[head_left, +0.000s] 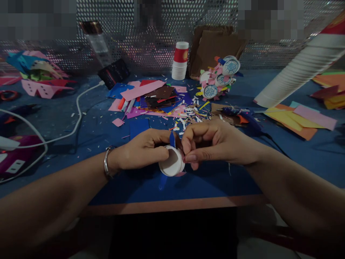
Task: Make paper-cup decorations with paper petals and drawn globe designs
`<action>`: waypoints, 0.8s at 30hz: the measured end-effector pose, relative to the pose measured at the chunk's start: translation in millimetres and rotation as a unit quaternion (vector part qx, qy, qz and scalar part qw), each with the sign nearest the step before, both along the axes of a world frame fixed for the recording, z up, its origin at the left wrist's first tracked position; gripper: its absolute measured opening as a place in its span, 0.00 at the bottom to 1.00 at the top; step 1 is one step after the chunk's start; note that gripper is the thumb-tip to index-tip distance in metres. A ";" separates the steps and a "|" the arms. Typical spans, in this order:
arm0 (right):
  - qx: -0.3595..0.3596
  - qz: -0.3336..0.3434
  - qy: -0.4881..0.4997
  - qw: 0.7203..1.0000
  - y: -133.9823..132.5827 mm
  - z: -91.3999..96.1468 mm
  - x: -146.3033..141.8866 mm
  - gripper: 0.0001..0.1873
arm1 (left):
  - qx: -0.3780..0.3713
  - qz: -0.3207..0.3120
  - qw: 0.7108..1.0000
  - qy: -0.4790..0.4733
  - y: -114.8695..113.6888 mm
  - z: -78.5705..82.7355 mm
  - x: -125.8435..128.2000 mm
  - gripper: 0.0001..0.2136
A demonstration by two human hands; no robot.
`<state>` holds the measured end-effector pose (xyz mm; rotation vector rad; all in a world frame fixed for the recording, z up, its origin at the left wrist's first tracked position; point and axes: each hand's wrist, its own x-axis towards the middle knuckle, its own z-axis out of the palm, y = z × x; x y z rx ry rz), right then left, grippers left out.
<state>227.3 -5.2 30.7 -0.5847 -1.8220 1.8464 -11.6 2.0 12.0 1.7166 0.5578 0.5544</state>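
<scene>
A short white paper cup piece (pixel 171 163) faces me with its round opening, close to the table's front edge. My left hand (pixel 140 149) is closed on its left side, the thumb at the rim. Blue paper strips stick out from it, one pointed strip (pixel 172 139) upward and another strip (pixel 162 182) downward. A bit of pink paper (pixel 180 174) shows under its lower right edge. At its right side my right hand (pixel 207 144) pinches with thumb and fingertips; what lies between them is too small to make out.
Paper scraps (pixel 188 117) and coloured sheets (pixel 151 95) lie beyond my hands. A glue gun (pixel 242 117) with a cord rests at right, near a leaning cup stack (pixel 302 66). Decorated cup pieces (pixel 215 81) stand behind. A white cable (pixel 78 104) crosses the left.
</scene>
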 end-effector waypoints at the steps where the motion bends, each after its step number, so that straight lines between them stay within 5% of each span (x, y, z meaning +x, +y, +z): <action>1: -0.002 -0.001 -0.002 1.000 0.0 -0.2 -0.1 0.11 | 0.004 0.002 1.000 0.001 -0.1 -0.2 0.1 0.09; 24: 0.004 -0.006 -0.010 1.000 -1.3 -3.0 -0.5 0.14 | -0.006 -0.013 0.999 -0.042 -1.0 2.4 1.4 0.05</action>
